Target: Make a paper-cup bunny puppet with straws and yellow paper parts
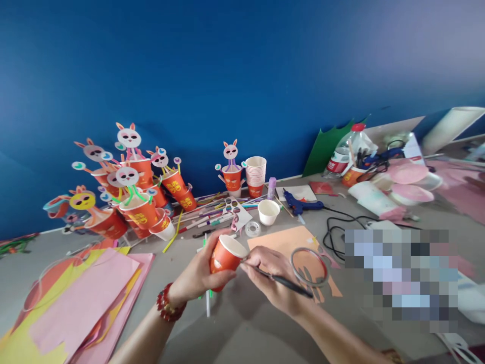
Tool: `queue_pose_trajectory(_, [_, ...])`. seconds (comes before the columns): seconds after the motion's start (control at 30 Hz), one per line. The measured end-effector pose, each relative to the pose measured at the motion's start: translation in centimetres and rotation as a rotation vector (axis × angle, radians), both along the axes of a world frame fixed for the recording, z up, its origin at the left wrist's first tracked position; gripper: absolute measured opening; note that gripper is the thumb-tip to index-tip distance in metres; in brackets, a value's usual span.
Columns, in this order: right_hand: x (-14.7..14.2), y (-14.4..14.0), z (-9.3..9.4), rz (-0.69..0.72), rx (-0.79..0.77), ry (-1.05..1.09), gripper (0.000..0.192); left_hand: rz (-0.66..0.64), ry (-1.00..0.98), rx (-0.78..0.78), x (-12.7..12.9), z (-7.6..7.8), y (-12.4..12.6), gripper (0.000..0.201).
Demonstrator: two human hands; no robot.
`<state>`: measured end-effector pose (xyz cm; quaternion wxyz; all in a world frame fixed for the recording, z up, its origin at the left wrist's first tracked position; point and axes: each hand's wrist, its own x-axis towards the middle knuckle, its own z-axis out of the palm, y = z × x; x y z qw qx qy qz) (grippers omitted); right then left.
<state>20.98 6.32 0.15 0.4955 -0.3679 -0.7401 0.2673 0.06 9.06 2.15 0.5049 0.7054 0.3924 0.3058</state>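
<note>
Just above the bench point(235, 328), an orange paper cup point(224, 257) is gripped by the closed left hand point(199, 275), tipped with its mouth up-right. Directly right of it, a dark pen point(282, 282) is pinched in the right hand point(273, 280), tip at the cup's rim.
</note>
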Motion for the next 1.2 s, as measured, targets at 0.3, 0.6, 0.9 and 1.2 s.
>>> queue_pose_trajectory(0.3, [0.0,-0.3,0.4,-0.040,-0.006,-0.023,0.025,-0.035,-0.302,-0.462,0.8,0.0,-0.8,0.076])
queue_pose_trajectory(0.6, [1.0,0.9,0.0,0.064,0.494,-0.290,0.014,-0.031,-0.234,-0.627,0.3,-0.2,-0.3,0.069])
queue_pose_trajectory(0.9, [0.2,0.2,-0.3,-0.023,-0.009,-0.068,0.024,-0.031,-0.311,-0.534,0.3,-0.6,0.0,0.068])
queue_pose_trajectory(1.2, [-0.6,-0.2,-1.3,-0.067,-0.516,0.238,0.033,0.065,-0.298,-0.209,1.3,-1.6,-0.6,0.064])
